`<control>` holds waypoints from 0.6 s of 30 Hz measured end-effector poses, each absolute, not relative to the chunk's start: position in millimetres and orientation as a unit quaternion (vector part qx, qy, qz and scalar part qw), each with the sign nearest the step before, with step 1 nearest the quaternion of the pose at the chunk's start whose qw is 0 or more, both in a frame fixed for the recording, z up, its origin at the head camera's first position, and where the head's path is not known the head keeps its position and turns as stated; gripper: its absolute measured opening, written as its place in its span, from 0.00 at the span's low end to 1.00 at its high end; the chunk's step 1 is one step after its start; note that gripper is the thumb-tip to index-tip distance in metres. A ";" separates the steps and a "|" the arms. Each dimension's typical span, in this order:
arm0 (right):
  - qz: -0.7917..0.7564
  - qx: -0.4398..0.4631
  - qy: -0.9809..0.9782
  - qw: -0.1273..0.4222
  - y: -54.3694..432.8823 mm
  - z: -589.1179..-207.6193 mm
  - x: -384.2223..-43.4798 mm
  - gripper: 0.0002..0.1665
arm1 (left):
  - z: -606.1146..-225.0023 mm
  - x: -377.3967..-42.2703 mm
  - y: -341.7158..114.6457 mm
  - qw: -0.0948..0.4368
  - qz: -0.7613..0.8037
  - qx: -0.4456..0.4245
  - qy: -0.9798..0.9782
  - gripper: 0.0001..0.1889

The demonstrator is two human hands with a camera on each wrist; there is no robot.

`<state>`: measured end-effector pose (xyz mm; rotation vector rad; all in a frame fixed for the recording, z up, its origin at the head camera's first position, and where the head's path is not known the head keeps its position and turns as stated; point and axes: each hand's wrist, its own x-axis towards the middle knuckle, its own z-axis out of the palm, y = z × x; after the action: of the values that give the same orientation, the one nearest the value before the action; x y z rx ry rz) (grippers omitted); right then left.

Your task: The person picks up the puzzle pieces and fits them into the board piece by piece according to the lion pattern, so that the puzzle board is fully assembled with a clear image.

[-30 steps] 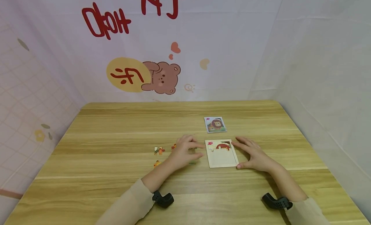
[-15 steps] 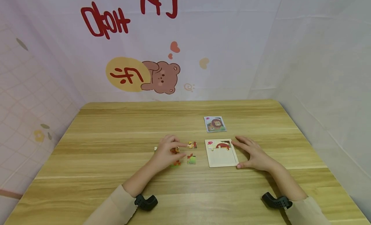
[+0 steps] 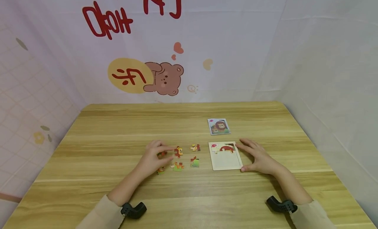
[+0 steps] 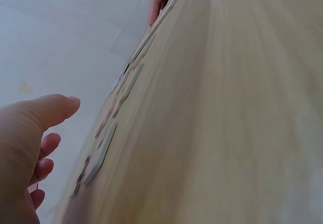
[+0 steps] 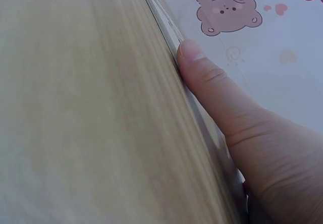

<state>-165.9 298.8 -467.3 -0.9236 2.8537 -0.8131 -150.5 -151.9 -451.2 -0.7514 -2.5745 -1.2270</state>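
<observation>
On wood-grain table (image 3: 206, 196): pale square wooden puzzle tray (image 3: 226, 161), top strip filled with pink-and-red artwork, rest bare. Right hand (image 3: 260, 158) spread, touching its right edge; left hand (image 3: 150, 159) empty, thumb and fingers parted, beside small multicoloured jigsaw pieces (image 3: 178, 167).

Head view high, facing forward, down; 2 wrist views low, close; table (image 3: 189, 199) shared.

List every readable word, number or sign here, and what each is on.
"乐" as it appears, red and turned sideways, on the yellow disc of the backdrop.
Left red lettering on the backdrop: stylised, sideways, not surely readable.
Top red lettering: cut off, unreadable.
Picture card, puzzle board: no lettering visible.
</observation>
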 end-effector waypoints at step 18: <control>-0.261 -0.292 0.920 0.019 298.8 -468.0 -165.6 0.56 | -461.5 -151.4 -195.6 0.092 -0.347 -0.195 -0.913 0.19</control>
<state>-165.6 298.8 -468.0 -0.9066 2.8559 -0.8093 -151.4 -195.6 -461.5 -0.5782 -2.7113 -1.0319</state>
